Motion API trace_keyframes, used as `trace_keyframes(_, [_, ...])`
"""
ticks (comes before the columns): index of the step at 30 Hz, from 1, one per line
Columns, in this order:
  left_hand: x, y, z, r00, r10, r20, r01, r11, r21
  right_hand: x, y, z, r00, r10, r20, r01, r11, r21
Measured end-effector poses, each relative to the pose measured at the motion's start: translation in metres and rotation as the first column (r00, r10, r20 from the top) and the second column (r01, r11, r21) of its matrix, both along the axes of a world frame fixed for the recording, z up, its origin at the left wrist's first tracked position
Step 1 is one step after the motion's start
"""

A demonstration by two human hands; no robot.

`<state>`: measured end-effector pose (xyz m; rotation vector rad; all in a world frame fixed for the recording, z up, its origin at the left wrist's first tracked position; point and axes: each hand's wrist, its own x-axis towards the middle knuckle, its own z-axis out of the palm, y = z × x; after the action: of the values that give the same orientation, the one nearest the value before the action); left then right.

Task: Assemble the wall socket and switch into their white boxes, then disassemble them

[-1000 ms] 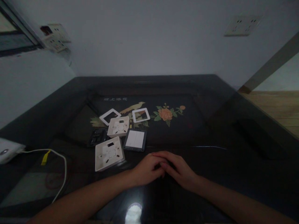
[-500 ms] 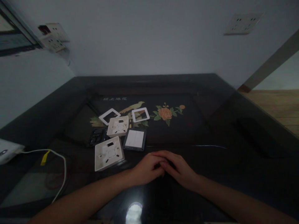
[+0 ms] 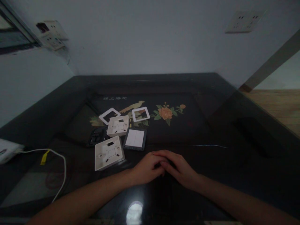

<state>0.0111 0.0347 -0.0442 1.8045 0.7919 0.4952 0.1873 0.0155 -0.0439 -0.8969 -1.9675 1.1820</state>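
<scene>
My left hand (image 3: 147,168) and my right hand (image 3: 181,168) are clasped together over the dark table, fingers curled, with no object visible in them. The right fingers lie over the left ones and partly hide them. Just beyond my left hand is a dark-framed switch panel with a white face (image 3: 134,138). Left of it sits a white wall mounting box (image 3: 105,157), its open side up. A second white mounting box (image 3: 114,131) stands behind. Two white square frames, a left one (image 3: 102,118) and a right one (image 3: 148,116), lie farther back. A black mounting plate (image 3: 95,137) is partly covered.
At the left edge a white device (image 3: 9,151) trails a white cable (image 3: 65,168) with a yellow tag (image 3: 44,157). A dark, flat object (image 3: 260,137) lies on the right. The glossy table (image 3: 187,197) meets a wall bearing several sockets.
The view has shifted very slightly. My hands stay clasped in the same place, and the parts on the table have not moved.
</scene>
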Motion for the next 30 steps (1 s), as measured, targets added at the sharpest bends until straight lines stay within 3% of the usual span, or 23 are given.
trace_keyframes(30, [0.0028, -0.0005, -0.0024, 1.0, 0.006, -0.025, -0.005, 0.998, 0.06, -0.0025, 0.0, 0.0015, 1.0, -0.022, 0.005, 0.022, 0.999, 0.033])
